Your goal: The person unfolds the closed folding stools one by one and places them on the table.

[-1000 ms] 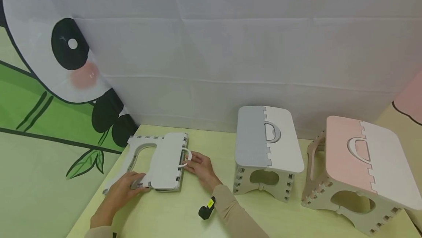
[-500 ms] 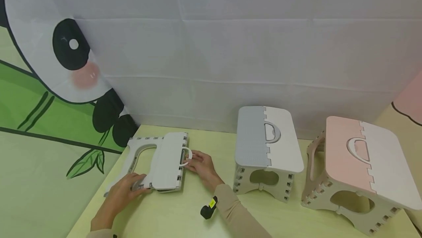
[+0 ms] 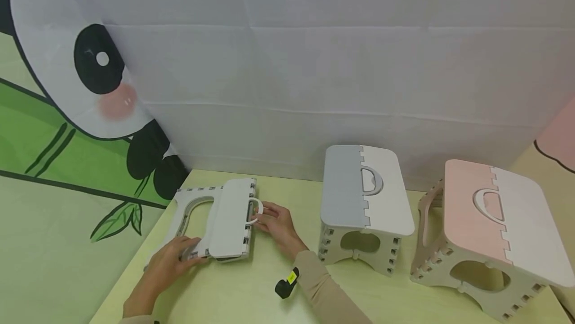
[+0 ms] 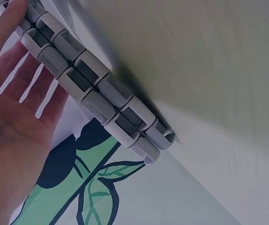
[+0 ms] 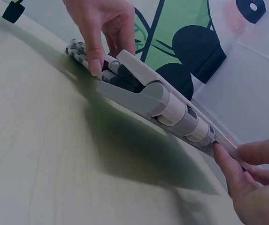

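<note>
A white and grey folding stool (image 3: pixel 230 219), folded flat, is at the left of the table. My left hand (image 3: pixel 167 263) grips the near side of its leg frame. In the left wrist view, the thumb lies over the row of grey and white hinge knuckles (image 4: pixel 99 89), fingers on the far side. At the stool's right edge, my right hand (image 3: pixel 278 226) pinches the edge beside the white loop handle (image 3: pixel 261 211). The right wrist view shows that hand's fingers (image 5: pixel 228 168) on the edge, and the folded seat raised at a slant above its shadow.
Two folding stools stand unfolded to the right: a blue-grey and white one (image 3: pixel 345 189) and a pink and white one (image 3: pixel 469 209). A white cloth (image 3: pixel 287 74) hangs behind the pale table (image 3: pixel 233 294). A black device (image 3: pixel 285 288) sits at my right wrist.
The folding stool's handle edge and my right hand have shifted very slightly right and away from me. My left hand keeps its grip on the leg frame.
</note>
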Tool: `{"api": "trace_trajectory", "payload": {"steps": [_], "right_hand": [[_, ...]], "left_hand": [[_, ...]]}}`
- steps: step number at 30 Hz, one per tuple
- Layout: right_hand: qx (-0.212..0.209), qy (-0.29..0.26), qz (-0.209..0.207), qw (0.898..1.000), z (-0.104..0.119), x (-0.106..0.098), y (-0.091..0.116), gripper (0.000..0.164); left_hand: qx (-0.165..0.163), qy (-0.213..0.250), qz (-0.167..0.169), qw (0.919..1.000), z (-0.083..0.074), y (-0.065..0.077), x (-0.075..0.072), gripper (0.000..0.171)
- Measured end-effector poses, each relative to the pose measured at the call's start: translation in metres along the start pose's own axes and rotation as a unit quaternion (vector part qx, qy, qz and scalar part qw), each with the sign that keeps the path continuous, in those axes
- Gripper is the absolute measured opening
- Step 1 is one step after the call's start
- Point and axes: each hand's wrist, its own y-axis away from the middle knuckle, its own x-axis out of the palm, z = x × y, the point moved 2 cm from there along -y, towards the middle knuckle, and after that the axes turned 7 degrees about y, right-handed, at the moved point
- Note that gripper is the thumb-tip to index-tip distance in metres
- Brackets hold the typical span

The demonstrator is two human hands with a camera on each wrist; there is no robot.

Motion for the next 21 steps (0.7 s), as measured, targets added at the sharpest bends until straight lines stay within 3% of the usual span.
{"api": "trace_trajectory", "payload": {"steps": [6,21], "right_hand": [[-0.006,-0.009,-0.003,1.000,0.010,0.003,0.002,0.042],[-0.015,0.001,-0.020,1.000,0.034,0.010,0.011,0.043]], "left_hand": [[-0.007,0.020,-0.008,0.9998,-0.003,0.001,-0.001,0.051],[0.061,0.041,-0.070,0.9949,-0.011,0.004,-0.002,0.051]]}}
